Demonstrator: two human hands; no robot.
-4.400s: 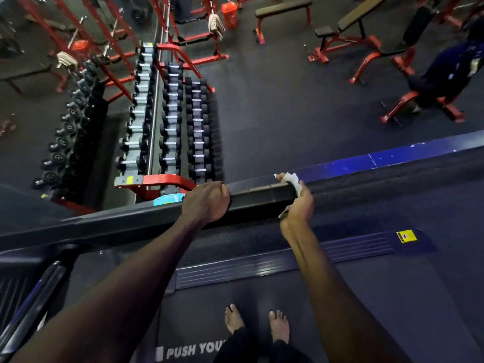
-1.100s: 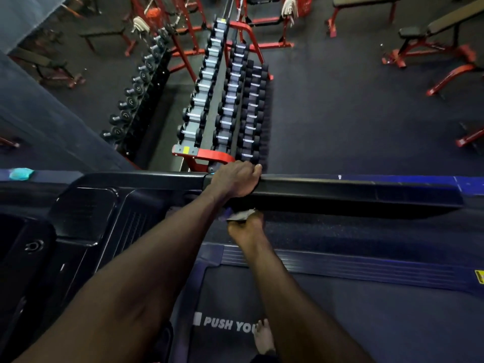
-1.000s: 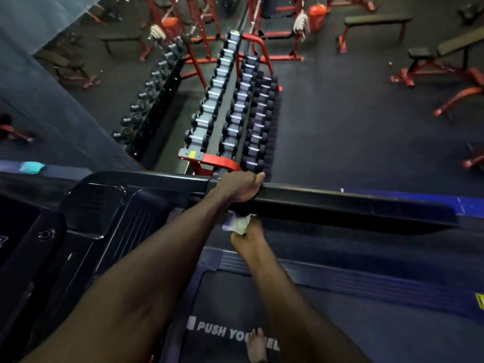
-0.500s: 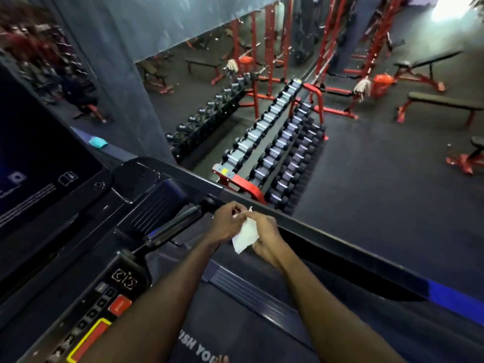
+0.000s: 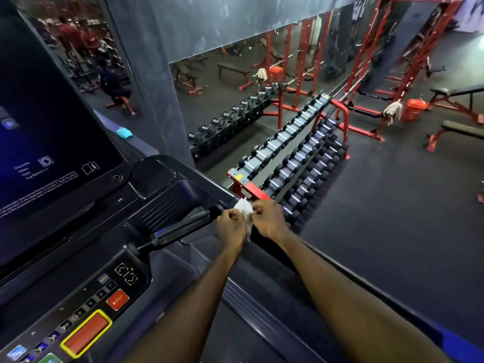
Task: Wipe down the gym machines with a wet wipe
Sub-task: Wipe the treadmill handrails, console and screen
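Note:
I stand on a black treadmill (image 5: 167, 200) and look down at its right side. A small white wet wipe (image 5: 245, 209) is stretched between my two hands. My left hand (image 5: 230, 226) pinches its left edge and my right hand (image 5: 268, 218) pinches its right edge, fingers curled. Both hands hover just right of the end of the black handlebar grip (image 5: 180, 229), above the treadmill's right side rail (image 5: 327, 260). Neither hand touches the machine.
The console screen (image 5: 52, 142) fills the left, with a red stop button (image 5: 117, 299) and a yellow-framed pad (image 5: 86, 334) below. Beyond the rail stands a red dumbbell rack (image 5: 296, 163). Red benches and frames stand across the dark floor. A teal cloth (image 5: 124, 132) lies behind the console.
My left hand let go of the side rail and my right hand came up from under it. Both hands met at the wipe. My view swung left and up towards the console.

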